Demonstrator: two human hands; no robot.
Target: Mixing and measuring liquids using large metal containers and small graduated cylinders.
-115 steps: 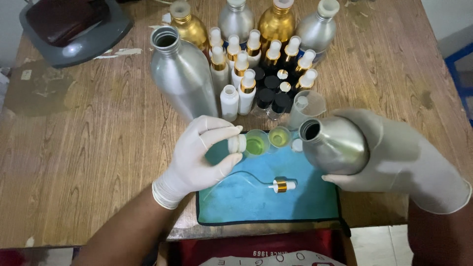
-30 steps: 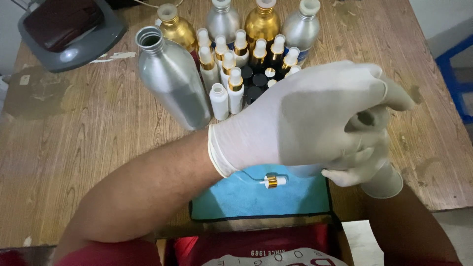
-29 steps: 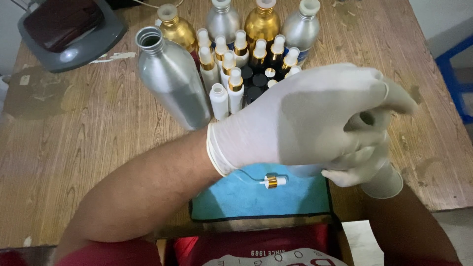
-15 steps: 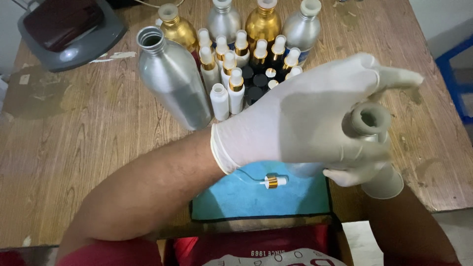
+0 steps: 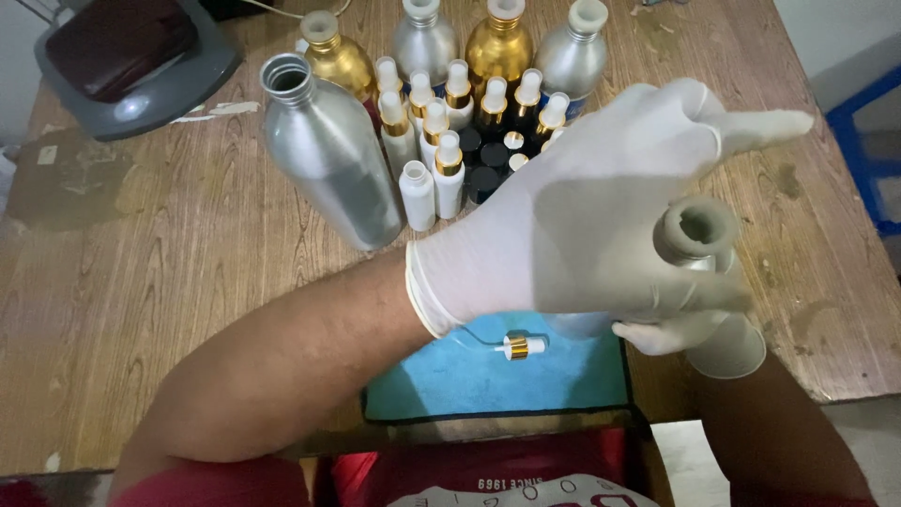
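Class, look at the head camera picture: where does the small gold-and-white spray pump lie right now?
The spray pump lies on the blue mat at the table's near edge, just below the gloved left hand.

Wooden table (image 5: pixel 141 300). Blue mat (image 5: pixel 488 385) at 6 o'clock, spray pump (image 5: pixel 521 346) on it. Grey device (image 5: pixel 131 61) at 10 o'clock. Blue chair (image 5: pixel 868 155) at 3 o'clock.

The left hand (image 5: pixel 582 225), in a white glove, reaches across the body to the right with its bare forearm slanting up from the lower left; the fingers curl and the index finger points right. The gloved right hand (image 5: pixel 671 330) sits mostly hidden beneath it, apparently closed in a grip.
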